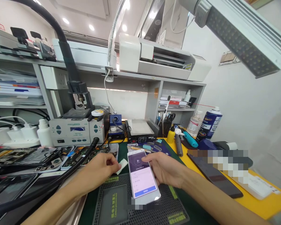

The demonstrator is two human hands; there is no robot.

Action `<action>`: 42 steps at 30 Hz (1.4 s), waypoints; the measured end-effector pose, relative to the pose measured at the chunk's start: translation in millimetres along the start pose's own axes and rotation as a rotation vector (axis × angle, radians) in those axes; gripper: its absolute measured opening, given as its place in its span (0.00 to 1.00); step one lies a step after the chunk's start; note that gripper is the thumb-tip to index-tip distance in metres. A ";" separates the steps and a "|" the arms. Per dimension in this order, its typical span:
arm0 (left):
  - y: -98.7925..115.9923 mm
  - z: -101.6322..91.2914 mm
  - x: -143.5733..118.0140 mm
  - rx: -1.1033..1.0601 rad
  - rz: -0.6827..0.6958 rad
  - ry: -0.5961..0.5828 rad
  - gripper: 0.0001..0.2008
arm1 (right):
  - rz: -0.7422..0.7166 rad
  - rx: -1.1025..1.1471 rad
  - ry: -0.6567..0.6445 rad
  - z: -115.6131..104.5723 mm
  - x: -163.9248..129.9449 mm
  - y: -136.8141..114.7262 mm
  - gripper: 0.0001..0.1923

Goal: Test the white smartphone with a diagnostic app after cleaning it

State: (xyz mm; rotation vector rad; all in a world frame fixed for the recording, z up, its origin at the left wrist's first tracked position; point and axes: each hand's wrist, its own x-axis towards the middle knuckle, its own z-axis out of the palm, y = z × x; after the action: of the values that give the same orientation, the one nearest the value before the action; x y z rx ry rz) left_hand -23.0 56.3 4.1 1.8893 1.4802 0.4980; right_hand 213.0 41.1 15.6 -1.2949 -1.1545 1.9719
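A white smartphone (144, 181) with its screen lit in purple and white is held above a dark work mat (117, 200). My right hand (162, 168) grips it from the right side, the thumb lying over the upper part of the screen. To the left of the phone, my left hand (103, 167) is closed in a pinch on a small white folded wipe (122, 166). A small gap shows between the wipe and the phone's left edge.
On the left sit opened phones (21, 156) and a rework station (76, 132) with a black hose. A heating plate (141, 131) stands behind the mat. To the right are a dark tablet (215, 175) and a blue spray can (209, 123). An LED lamp (243, 40) hangs overhead.
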 end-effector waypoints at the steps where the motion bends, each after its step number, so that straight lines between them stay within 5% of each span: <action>1: -0.8 -0.2 0.5 -0.016 -0.014 -0.027 0.14 | 0.001 0.004 -0.007 -0.3 -0.2 0.0 0.16; 4: -4.7 1.6 3.2 0.016 -0.028 -0.059 0.16 | 0.007 0.013 -0.026 -1.0 -0.3 0.5 0.15; 10: -7.6 8.7 4.6 0.314 -0.016 0.108 0.17 | 0.020 0.020 -0.024 1.7 -2.1 0.8 0.14; 16: -3.9 13.2 0.4 0.434 -0.026 0.157 0.16 | 0.026 0.014 -0.026 2.2 -1.8 1.5 0.14; 32: -0.1 6.0 5.6 -0.005 0.002 0.005 0.10 | -0.003 0.032 -0.014 4.2 -5.7 -2.4 0.17; 42: -7.0 11.1 -2.4 0.408 0.126 0.148 0.07 | -0.002 0.051 -0.025 1.5 -4.7 0.1 0.16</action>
State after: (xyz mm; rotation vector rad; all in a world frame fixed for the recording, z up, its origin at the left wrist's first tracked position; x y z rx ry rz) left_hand -21.1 51.8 -8.3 2.3164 1.6626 0.4237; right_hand 213.5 36.8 18.0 -1.2459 -1.1090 2.0087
